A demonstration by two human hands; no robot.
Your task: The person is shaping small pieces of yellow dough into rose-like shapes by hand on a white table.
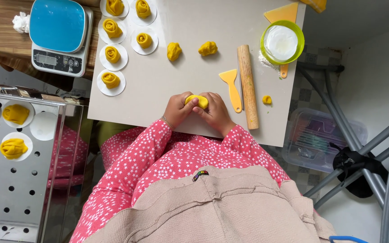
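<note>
My left hand (177, 109) and my right hand (214, 112) meet at the near edge of the grey board (167, 85), both closed around one yellow dough piece (196, 100). Only the top of that piece shows between my fingers. Two rough yellow dough lumps (174, 51) (208, 48) lie further back on the board. Several rolled yellow dough roses (111, 54) sit on white paper rounds along the board's left side. A wooden rolling pin (247, 85) and a yellow scraper (232, 86) lie just right of my right hand.
A blue kitchen scale (61, 36) stands at the back left. A perforated steel steamer tray (10, 180) at left holds several dough pieces on paper rounds. A green bowl of flour (282, 42), a small dough scrap (267, 99), a clear plastic box (323, 139) and metal chair legs (361, 148) are at right.
</note>
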